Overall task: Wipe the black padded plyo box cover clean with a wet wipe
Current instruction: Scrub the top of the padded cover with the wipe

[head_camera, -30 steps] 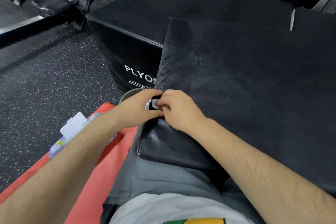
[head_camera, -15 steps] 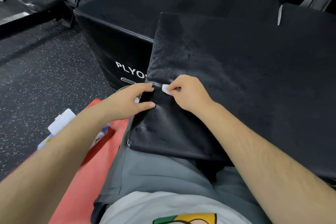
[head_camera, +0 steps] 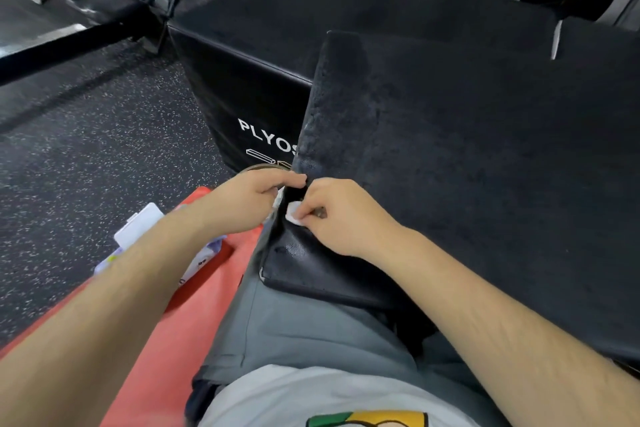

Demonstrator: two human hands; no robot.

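The black padded cover (head_camera: pixel 467 184) lies across the person's lap and fills the right half of the frame, its far end leaning on the plyo box (head_camera: pixel 242 80) behind. At centre frame the two hands meet on the cover's left edge.

Half a second ago the left hand (head_camera: pixel 252 198) lay fairly flat along that edge; now its fingers (head_camera: pixel 294 180) are curled over the edge and grip it. The right hand (head_camera: pixel 339 218) has kept its pinch on the small folded wet wipe (head_camera: pixel 293 215) the whole second. It has drawn the wipe back from slightly further onto the surface to just below the left fingertips, pressed on the cover right at the edge. The shift is slight, and the camera has moved too, so I would not make much of it.

For the task this looks like short back-and-forth rubbing of one spot near the edge, with the left hand bracing the cover — not a sweep across the panel. The patch below the hands, toward the cover's lower left corner, shines while the rest is matte. That may be the wetted part; if so, most of the surface is not yet wiped.

A wipe pack (head_camera: pixel 138 229) lies on the orange mat (head_camera: pixel 194 288) at left centre, partly hidden by the left forearm.
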